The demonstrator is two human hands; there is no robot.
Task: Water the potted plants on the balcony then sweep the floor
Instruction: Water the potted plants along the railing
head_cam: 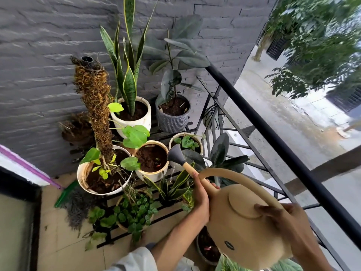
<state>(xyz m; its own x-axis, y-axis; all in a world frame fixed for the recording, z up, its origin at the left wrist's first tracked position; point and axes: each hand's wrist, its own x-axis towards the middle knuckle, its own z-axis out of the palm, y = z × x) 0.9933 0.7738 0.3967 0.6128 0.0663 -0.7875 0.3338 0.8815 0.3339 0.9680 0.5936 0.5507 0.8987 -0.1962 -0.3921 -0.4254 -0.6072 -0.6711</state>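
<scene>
A tan plastic watering can (246,223) with a long arched handle is held tilted at the near right, above the plant stand; its wooden-coloured spout ends in a dark grey rose (175,154) that points left and up over the pots, and thin streams of water fall from it toward the small variegated snake plant (172,187) on the near tier; the left hand (200,194) curls round the spout just behind the rose; the right hand (293,227) grips the can's rear, thumb pressed on the round lid; below the rose stands a cream ribbed pot (154,174) holding bare dark soil; to its left a larger white pot (83,173) carries a leafy climber on a brown moss pole (95,102); farther back a white pot with a tall snake plant (128,75) and a grey ribbed pot (172,122) with a dark rubber plant stand side by side against the grey brick wall (39,75); a small-leaved green plant (134,212) sits on the near tier of the black slatted metal stand (168,210); a green-headed broom with a purple handle (66,192) leans at the left on the beige tiled floor (52,241); a black metal railing (283,137) runs along the right, the street beyond it.
</scene>
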